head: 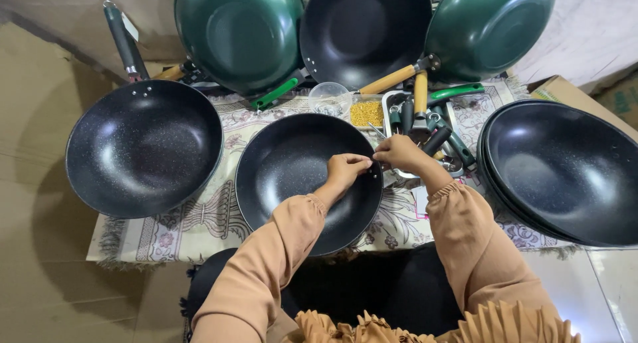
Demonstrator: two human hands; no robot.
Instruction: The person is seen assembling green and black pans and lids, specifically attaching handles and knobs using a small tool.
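Big patterned mat (pixel 199 223) covers the floor w/ pans all round. Stack of black pans (pixel 565 170) at 3 o'clock, pan w/ handle (pixel 143 147) at 9, three more pans propped at 12. Centre: handleless black pan (pixel 292 167), looks heavy, stiff, slick coating; prob. best held by the rim, not the inside. Tray (pixel 392 98) of handles at 1 o'clock, beside small tubs of fasteners. Left hand (pixel 345 169) pinches at pan's rim near 3 o'clock, fingers closed; right hand (pixel 397 151) just outside rim, fingers closed on sth tiny, can't tell what.
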